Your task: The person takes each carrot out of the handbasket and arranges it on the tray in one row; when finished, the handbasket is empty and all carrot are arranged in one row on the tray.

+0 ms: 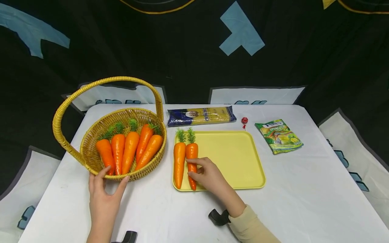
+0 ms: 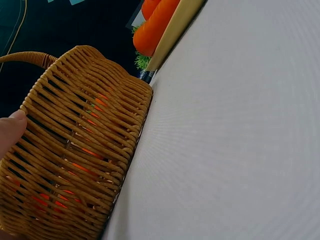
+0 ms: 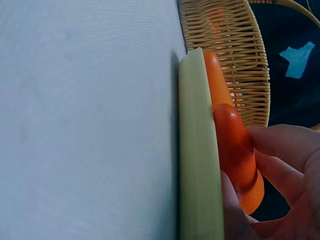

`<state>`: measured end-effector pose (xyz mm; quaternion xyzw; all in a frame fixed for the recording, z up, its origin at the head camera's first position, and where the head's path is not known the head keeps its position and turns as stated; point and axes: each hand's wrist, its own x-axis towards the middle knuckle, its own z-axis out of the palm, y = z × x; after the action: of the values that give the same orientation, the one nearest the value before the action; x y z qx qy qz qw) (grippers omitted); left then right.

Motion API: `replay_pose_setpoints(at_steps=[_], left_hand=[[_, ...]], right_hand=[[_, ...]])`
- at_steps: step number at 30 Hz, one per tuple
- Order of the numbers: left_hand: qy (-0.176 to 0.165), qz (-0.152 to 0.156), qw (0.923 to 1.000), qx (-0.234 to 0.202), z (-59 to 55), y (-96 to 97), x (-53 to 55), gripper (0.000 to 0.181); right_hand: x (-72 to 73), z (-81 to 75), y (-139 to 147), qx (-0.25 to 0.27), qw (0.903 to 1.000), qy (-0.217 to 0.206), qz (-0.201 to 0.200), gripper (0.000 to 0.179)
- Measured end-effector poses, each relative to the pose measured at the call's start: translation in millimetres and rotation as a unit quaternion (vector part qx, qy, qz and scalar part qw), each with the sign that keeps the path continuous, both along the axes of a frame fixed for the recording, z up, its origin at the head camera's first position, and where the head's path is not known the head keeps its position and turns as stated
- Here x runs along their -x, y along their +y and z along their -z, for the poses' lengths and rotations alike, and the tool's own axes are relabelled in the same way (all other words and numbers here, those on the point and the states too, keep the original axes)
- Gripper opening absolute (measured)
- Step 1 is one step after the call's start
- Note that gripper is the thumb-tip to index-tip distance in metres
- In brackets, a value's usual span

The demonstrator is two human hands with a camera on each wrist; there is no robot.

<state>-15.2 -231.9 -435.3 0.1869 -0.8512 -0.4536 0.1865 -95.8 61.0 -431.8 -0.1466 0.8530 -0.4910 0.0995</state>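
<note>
My left hand (image 1: 103, 195) grips the front rim of a yellow wicker basket (image 1: 153, 165); its fingertips reach over the edge. A thumb or fingertip (image 2: 12, 131) shows at the rim in the left wrist view. Several carrots (image 1: 130, 148) with green tops lie inside the basket. My right hand (image 1: 209, 173) pinches the right one of two carrots on a pale yellow tray (image 1: 231, 158). This carrot (image 1: 192, 151) lies lengthwise, green top away from me. Beside it on the left is the other carrot (image 1: 179, 162). In the right wrist view, the held carrot (image 3: 235, 142) is close over the tray's rim.
Behind the tray lies a blue and yellow packet (image 1: 202, 115). A red lollipop (image 1: 244, 121) is to its right, and a green candy bag (image 1: 279, 136) lies farther right. The basket's tall handle (image 1: 113, 79) arches over it. White cloth (image 1: 304, 192) covers the table.
</note>
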Motion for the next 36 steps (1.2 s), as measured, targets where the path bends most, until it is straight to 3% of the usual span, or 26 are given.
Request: replay_pose_setpoints(at_steps=[12,20,23,28,32,36], left_hand=[[-0.009,-0.001,1.0,-0.001,-1.5,-0.6,-1.0,0.068],[-0.016,0.001,0.9999,-0.001,-1.5,0.3,0.2,0.069],[-0.018,0.0,0.9998,0.0,-1.8,0.7,0.2,0.069],[-0.015,0.0,0.9999,0.0,-0.9,0.7,-0.2,0.068],[-0.02,0.001,0.9998,-0.002,-0.3,0.9,-0.5,0.069],[-0.027,0.001,0.9996,-0.001,-0.6,1.1,-0.2,0.07]], right_hand=[[-4.1,-6.0,-6.1,-0.126,0.9899,0.063,0.0,0.038],[-5.6,-15.8,-1.4,-0.151,0.9857,0.073,0.011,0.036],[-3.9,-25.3,0.8,-0.125,0.9884,0.084,0.02,0.035],[8.2,-44.4,-6.6,-0.009,0.9979,0.064,-0.002,0.037],[21.7,-58.5,-26.1,0.054,0.9978,0.028,-0.026,0.041],[32.2,-68.9,-52.4,0.085,0.9947,0.003,-0.057,0.043]])
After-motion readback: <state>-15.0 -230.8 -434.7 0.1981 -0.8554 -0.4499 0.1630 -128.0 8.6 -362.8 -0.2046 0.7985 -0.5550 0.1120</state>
